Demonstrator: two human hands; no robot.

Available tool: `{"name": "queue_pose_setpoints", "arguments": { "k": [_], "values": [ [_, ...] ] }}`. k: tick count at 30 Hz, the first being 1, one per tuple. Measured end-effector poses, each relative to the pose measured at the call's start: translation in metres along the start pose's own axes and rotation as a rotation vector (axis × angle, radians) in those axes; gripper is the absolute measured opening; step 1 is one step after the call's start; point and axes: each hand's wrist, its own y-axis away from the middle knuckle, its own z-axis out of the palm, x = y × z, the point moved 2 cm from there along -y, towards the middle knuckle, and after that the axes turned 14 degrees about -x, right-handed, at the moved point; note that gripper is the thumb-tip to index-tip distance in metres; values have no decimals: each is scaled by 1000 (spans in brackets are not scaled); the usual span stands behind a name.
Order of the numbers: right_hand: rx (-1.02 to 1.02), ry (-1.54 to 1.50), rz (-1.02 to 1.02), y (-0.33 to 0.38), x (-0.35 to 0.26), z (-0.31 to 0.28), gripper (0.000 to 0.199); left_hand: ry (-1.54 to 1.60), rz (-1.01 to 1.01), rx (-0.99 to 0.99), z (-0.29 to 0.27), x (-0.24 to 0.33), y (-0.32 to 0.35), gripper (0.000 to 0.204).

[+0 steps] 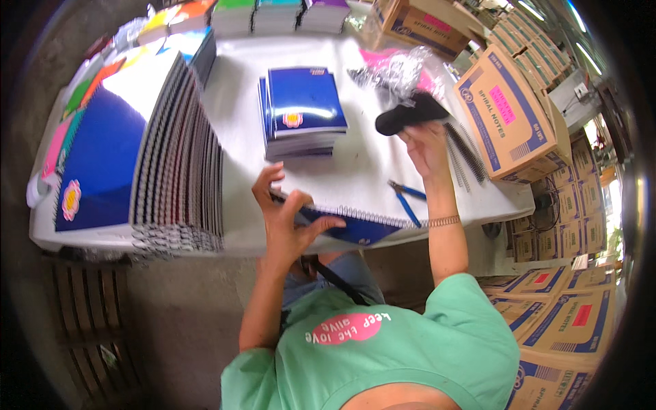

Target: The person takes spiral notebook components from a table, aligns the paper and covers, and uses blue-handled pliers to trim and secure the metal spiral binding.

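Note:
Near the table's front edge, my left hand (280,215) grips a blue spiral notebook (362,229) standing tilted on its side, fingers at its left end and thumb across the cover. A wire coil (441,221) sticks out past the notebook's right end, by my right forearm. My right hand (427,147) reaches up to a soft-looking black object (412,114) and touches or overlaps it; its fingers are blurred, so the grip is unclear. Blue-handled pliers (408,199) lie between the notebook and that hand. Loose dark coils (466,154) lie beside my right wrist.
A short stack of blue notebooks (304,102) sits mid-table; a tall bound stack (102,150) fills the left. Coloured notebooks (277,17) line the back. Clear plastic wrap (403,72) and cartons (509,116) occupy the right. More cartons (564,314) stand below, right.

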Motion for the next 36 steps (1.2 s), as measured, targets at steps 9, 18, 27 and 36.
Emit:
{"name": "queue_pose_setpoints", "arguments": {
  "k": [9,18,27,36],
  "values": [
    [-506,438,49,59,21,49,34,81,-7,-22,4,-1,-8,54],
    [-543,904,248,22,39,71,31,204,-86,33,-2,-19,-8,76],
    [-519,663,136,23,16,89,37,468,-211,-34,8,-31,-6,118],
    [-685,826,258,4,38,103,37,427,-147,-52,7,-37,-3,95]
  ]
}}
